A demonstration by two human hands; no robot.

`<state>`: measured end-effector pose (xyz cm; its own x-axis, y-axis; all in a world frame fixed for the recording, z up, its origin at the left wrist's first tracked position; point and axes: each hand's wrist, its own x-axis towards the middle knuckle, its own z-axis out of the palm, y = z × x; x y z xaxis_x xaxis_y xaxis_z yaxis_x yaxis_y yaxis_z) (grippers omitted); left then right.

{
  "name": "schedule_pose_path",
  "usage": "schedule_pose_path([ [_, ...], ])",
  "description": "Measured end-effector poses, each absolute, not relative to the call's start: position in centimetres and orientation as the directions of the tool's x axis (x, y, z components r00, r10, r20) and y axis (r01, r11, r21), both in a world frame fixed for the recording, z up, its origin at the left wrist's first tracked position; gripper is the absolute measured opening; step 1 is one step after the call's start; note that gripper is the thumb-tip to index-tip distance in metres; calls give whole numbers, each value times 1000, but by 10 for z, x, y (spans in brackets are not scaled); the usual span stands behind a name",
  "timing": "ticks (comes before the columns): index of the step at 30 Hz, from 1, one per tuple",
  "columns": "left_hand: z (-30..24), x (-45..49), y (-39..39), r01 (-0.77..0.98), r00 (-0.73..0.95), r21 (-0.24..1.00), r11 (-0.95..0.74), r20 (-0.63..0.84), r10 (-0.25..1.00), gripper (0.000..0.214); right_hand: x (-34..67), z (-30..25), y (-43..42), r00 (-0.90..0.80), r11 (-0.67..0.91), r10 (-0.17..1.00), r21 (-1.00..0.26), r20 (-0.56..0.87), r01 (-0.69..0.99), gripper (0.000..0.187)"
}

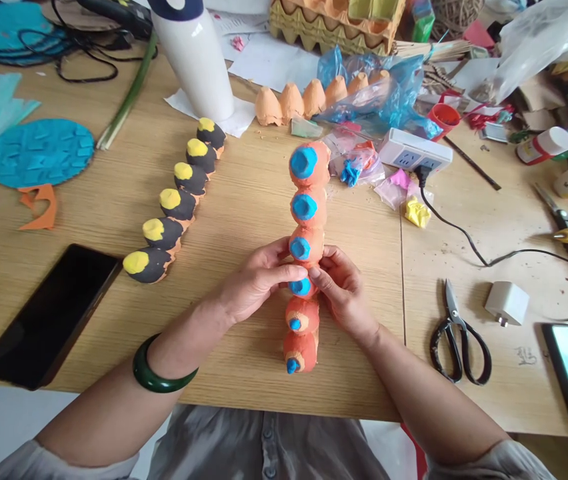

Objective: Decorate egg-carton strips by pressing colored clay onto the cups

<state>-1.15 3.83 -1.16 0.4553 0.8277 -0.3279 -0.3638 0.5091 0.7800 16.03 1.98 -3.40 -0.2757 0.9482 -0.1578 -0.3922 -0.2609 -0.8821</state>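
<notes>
Right now both your hands are on the orange strip [304, 267], a row of six carton cups lying in the middle of the worktop, running from near the front edge toward the back. Each cup carries a blue cap [303, 162] — large at the far end, small at the near one. Your left hand [257, 283] comes in from the left and your right hand [345, 297] from the right. The fingers [291, 272] of both are closed on the fourth cup from the far end, and their tips meet just above its cap.

A green bangle [157, 375] sits on your left wrist. Left of the strip lies a black strip [177, 203] with yellow caps, and a dark phone [49, 317] rests near the front-left edge. Scissors [457, 340] lie to the right — well apart from your right hand.
</notes>
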Motion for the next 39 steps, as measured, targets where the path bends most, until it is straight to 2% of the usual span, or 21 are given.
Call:
schedule_pose_path([
  [6,-9,-10,36,-401,465,772,493,-291,836,24,161,-33,21,-255,-289,947,-867,-196,-406,24],
  [11,-8,-11,37,-417,518,767,488,-241,821,41,163,-33,22,-248,-311,944,-838,-218,-448,22],
  [18,-14,-10,37,-371,478,837,401,-199,856,49,162,-32,24,-229,-297,950,-849,-215,-436,24],
  [24,-15,-8,39,-382,482,843,378,-167,860,46,161,-31,23,-217,-309,948,-829,-231,-467,24],
  [28,-15,-7,39,-365,449,853,372,-189,873,45,161,-31,22,-218,-311,948,-831,-234,-461,23],
  [32,-16,-6,37,-316,401,880,355,-215,890,54,160,-31,23,-235,-326,942,-825,-240,-462,28],
  [36,-15,-5,37,-347,416,862,369,-211,885,48,159,-31,23,-217,-337,940,-820,-265,-462,26],
  [39,-15,-5,36,-352,415,857,377,-219,883,53,159,-31,23,-216,-331,942,-823,-258,-462,27],
])
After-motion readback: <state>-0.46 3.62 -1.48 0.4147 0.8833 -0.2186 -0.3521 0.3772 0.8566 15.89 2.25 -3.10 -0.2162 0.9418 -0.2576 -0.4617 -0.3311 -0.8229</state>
